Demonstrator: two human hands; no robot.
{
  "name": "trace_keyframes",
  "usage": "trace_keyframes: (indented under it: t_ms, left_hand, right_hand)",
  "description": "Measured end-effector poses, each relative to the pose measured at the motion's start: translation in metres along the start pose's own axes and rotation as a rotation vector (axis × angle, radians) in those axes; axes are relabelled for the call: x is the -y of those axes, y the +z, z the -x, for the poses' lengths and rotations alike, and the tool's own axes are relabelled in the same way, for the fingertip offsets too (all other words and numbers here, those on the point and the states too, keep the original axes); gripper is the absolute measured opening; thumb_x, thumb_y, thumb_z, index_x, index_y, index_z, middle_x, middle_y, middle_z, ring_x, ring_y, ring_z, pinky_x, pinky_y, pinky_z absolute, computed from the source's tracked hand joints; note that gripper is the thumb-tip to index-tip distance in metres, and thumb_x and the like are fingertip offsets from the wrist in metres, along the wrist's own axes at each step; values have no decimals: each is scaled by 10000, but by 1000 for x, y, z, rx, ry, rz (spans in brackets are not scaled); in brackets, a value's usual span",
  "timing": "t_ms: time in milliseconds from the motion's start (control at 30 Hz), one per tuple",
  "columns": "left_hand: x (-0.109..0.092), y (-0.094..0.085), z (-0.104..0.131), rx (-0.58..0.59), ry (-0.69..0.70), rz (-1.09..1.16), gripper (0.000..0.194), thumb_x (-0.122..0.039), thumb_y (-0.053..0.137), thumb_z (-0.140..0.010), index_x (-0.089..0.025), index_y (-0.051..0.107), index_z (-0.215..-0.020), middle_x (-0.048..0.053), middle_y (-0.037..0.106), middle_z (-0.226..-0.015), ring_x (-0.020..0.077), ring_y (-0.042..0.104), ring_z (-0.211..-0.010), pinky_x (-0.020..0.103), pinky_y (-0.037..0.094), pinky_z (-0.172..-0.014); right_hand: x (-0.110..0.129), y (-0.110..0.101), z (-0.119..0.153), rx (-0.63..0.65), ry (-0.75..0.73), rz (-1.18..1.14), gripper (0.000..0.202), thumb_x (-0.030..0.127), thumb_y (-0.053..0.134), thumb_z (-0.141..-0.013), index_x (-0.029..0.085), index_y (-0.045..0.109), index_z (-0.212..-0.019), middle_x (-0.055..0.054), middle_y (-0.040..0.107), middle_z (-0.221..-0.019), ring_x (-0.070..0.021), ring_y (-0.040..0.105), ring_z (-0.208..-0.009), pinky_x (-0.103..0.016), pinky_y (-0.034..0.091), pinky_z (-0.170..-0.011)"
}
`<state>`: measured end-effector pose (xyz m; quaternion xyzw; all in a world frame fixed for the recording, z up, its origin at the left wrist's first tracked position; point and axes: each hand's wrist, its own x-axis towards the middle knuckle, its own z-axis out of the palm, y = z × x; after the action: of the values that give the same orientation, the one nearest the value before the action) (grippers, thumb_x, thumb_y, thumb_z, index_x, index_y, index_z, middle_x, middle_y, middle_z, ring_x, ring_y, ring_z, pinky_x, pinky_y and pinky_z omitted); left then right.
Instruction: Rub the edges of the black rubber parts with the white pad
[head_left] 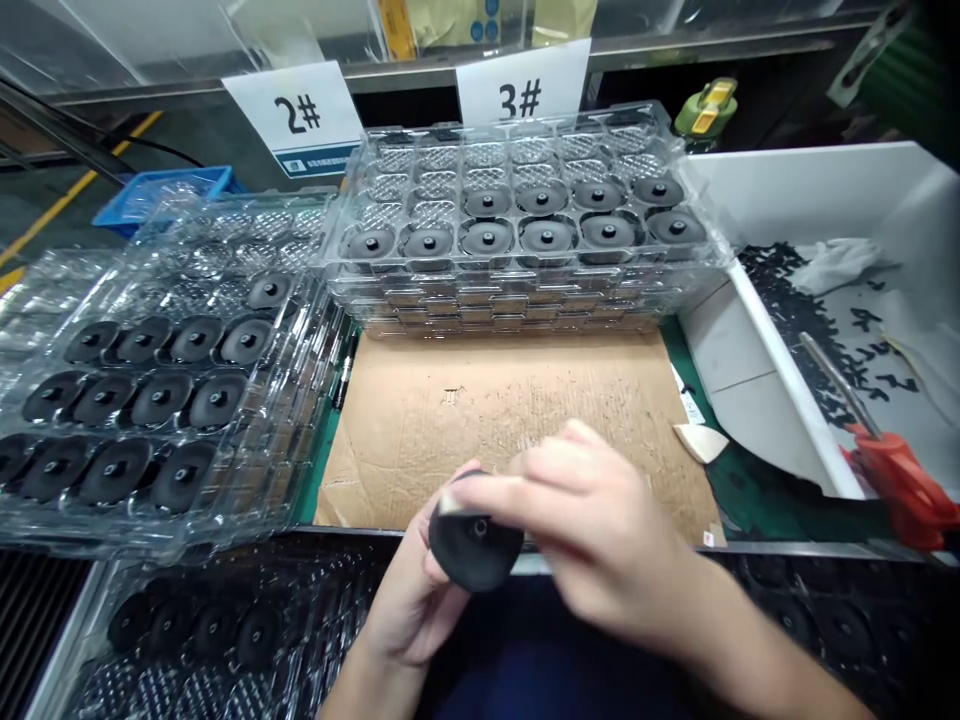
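My left hand (420,590) holds a black, round, dished part (478,550) from below and the left side, above the front edge of the bench. A small raised ring shows on the part's face. My right hand (592,520) is closed over the part's upper rim, its index finger lying across it and the other fingers curled. Something pale shows at that fingertip; whether it is a small piece held there or the nail, I cannot tell. Under and beyond my hands lies a cardboard sheet (420,420) with scuff marks.
Stacked clear trays (525,285) with black parts stand behind the cardboard; another tray stack (247,480) is at left. At right are a white bin (780,370) of small black pieces, a red-handled tool (900,480) and a pale wedge (701,442). A green-lidded bottle (705,110) stands behind.
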<state>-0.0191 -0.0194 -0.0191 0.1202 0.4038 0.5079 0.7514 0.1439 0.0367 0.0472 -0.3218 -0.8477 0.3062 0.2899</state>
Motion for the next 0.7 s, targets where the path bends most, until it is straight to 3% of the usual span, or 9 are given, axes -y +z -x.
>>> trace_keyframes:
  t_ms: [100, 167, 233, 333, 433, 500, 567, 633, 700]
  left_hand:
    - [-8, -4, 3, 39, 13, 97, 505, -313, 734, -609, -291, 594, -1093, -1, 655, -1115, 182, 580, -1041, 251, 448, -879]
    - [-13, -4, 3, 110, 13, 148, 479, -320, 716, -633, -285, 594, -1095, 14, 645, -1142, 210, 581, -1050, 283, 443, -901]
    - [-16, -4, 2, 174, 18, 169, 466, -309, 701, -653, -274, 590, -1105, 24, 640, -1151, 227, 586, -1045, 292, 441, -910]
    - [-16, -1, 0, 166, -15, 167, 455, -269, 694, -666, -284, 585, -1107, 9, 633, -1163, 232, 555, -1092, 285, 435, -921]
    - [-14, 1, 0, 136, -47, 142, 443, -233, 685, -675, -296, 583, -1102, -2, 630, -1166, 231, 555, -1090, 289, 441, -915]
    - [-12, 3, 0, 134, -27, 131, 460, -235, 694, -667, -290, 578, -1109, 10, 621, -1174, 232, 573, -1062, 297, 449, -904]
    - [-8, 4, 0, 120, 2, 136, 450, -236, 689, -675, -284, 578, -1108, 20, 619, -1169, 210, 586, -1037, 284, 456, -887]
    - [-4, 5, 1, 80, 14, 134, 425, -238, 683, -684, -277, 587, -1096, 24, 628, -1148, 187, 582, -1035, 265, 454, -879]
    - [0, 5, 2, 4, 4, 93, 428, -241, 691, -676, -265, 593, -1092, 26, 640, -1121, 171, 575, -1033, 233, 457, -857]
  right_hand:
    - [-25, 3, 19, -4, 248, -220, 264, 188, 500, -857, 286, 600, -1080, 8, 651, -824, -119, 559, -708, -256, 395, -647]
    - [-43, 18, 37, -104, 397, -291, 231, 258, 515, -855, 290, 610, -1063, -5, 665, -949, -145, 603, -823, -253, 452, -682]
    - [-61, 42, 55, -164, 518, -218, 244, 287, 481, -867, 269, 612, -1072, -25, 656, -1023, -170, 608, -902, -275, 482, -718]
    - [-78, 67, 69, -85, 548, -90, 256, 270, 462, -861, 259, 634, -1050, -22, 684, -873, -172, 623, -773, -309, 487, -684]
    - [-68, 56, 61, -90, 555, -57, 267, 251, 459, -859, 273, 621, -1070, -8, 671, -820, -153, 593, -704, -293, 461, -648]
    - [-45, 34, 46, -174, 532, -23, 307, 226, 447, -871, 277, 556, -1153, -10, 654, -913, -137, 571, -741, -263, 435, -637]
    - [-19, 13, 29, -267, 334, 38, 364, 166, 467, -857, 285, 509, -1199, -5, 641, -957, -127, 547, -751, -255, 401, -636]
    - [0, 3, 15, -179, 43, 66, 370, 139, 446, -851, 267, 523, -1189, -3, 645, -854, -130, 516, -681, -278, 362, -615]
    - [8, 2, 7, -51, -23, 113, 349, 122, 413, -846, 244, 573, -1131, -1, 622, -730, -134, 480, -619, -291, 320, -583]
